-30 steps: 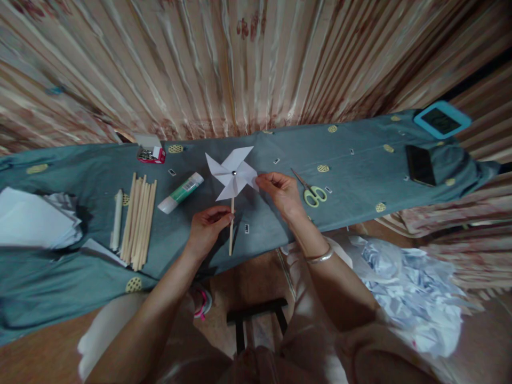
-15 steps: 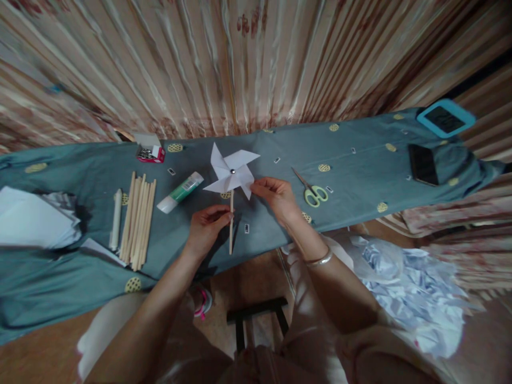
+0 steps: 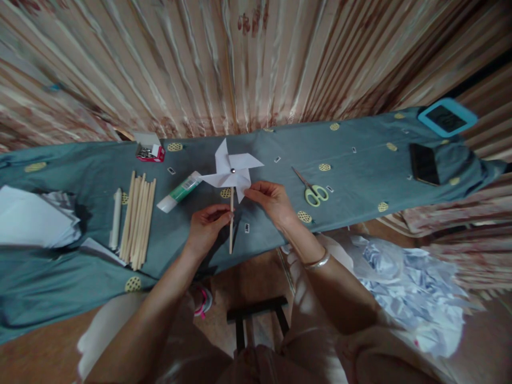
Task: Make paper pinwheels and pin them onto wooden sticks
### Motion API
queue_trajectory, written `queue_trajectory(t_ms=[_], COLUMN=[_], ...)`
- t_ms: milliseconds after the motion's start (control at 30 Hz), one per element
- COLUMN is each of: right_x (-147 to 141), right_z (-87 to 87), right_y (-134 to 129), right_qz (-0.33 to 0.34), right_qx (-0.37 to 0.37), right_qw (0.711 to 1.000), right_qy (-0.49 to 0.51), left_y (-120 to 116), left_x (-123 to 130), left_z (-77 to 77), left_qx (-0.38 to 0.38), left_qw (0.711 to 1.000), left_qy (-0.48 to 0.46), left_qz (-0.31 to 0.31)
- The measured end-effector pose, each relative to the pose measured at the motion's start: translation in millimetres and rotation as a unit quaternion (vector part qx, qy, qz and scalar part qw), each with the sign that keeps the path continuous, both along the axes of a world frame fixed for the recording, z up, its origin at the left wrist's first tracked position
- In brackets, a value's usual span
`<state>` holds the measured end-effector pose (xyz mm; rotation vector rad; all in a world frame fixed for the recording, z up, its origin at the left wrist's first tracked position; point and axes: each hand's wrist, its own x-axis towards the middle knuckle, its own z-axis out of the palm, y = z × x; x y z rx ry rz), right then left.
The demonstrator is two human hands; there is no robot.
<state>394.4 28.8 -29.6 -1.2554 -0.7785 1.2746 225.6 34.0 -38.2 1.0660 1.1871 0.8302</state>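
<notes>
A white paper pinwheel [image 3: 238, 162] with a shiny pin at its centre is fixed to the upper end of a thin wooden stick [image 3: 231, 234]. My left hand [image 3: 207, 226] pinches that stick below the blades between thumb and fingers. At the lower right blade, my right hand [image 3: 272, 201] has thumb and forefinger closed on the paper edge. Just left of the pinwheel lies a green and white glue tube [image 3: 180, 192], one blade tip reaching over its end. Scissors with light green handles [image 3: 312, 193] rest to the right of my right hand.
Several wooden sticks [image 3: 138, 221] lie at the left beside a white rolled stick [image 3: 116, 220] and a stack of white paper [image 3: 36, 218]. Behind them stands an open box of pins [image 3: 150, 152]. A phone [image 3: 424, 164] and blue-framed clock [image 3: 447, 117] are far right; crumpled paper [image 3: 408, 288] fills a bag below.
The pinwheel has turned a little clockwise about its pin. My right hand has shifted slightly left and down with the blade, while my left hand stays on the stick.
</notes>
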Motion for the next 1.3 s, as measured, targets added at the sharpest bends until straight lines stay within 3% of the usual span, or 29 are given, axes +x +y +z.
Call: queue_trajectory(t_ms=[1000, 1300], right_x=[-13.6, 9.4], right_z=[-7.1, 1.5], right_y=[2.2, 5.9], right_qz=[0.037, -0.026], right_qx=[0.007, -0.01], right_qw=[0.999, 0.994], right_qy=[-0.011, -0.104], left_y=[0.5, 2.9], left_x=[-2.1, -4.8], left_z=[-1.2, 0.0], left_qx=[-0.008, -0.034], left_qw=[0.999, 0.996], left_qy=[-0.03, -0.068], left_qz=[0.009, 0.039])
